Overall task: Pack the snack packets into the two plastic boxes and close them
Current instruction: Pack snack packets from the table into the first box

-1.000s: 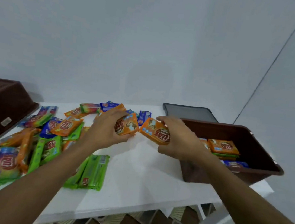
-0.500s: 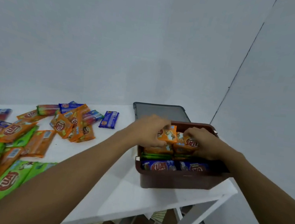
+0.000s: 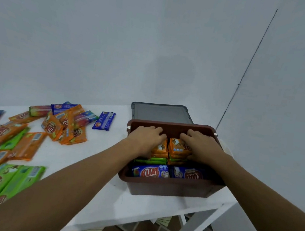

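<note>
The brown box (image 3: 168,185) stands at the right end of the table (image 3: 89,161), near its front corner, with the grey lid (image 3: 161,112) lying flat behind it. Inside the box, the left hand (image 3: 146,140) curls its fingers over the left orange packet (image 3: 161,147) and the right hand (image 3: 202,147) grips the right orange packet (image 3: 177,146), both on top of the stacks. Loose packets (image 3: 51,126) are scattered over the table's left side.

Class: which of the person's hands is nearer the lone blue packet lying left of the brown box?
Left. The left hand grips orange packets in the box, just right of the blue packet; the right hand grips others farther right.
</note>
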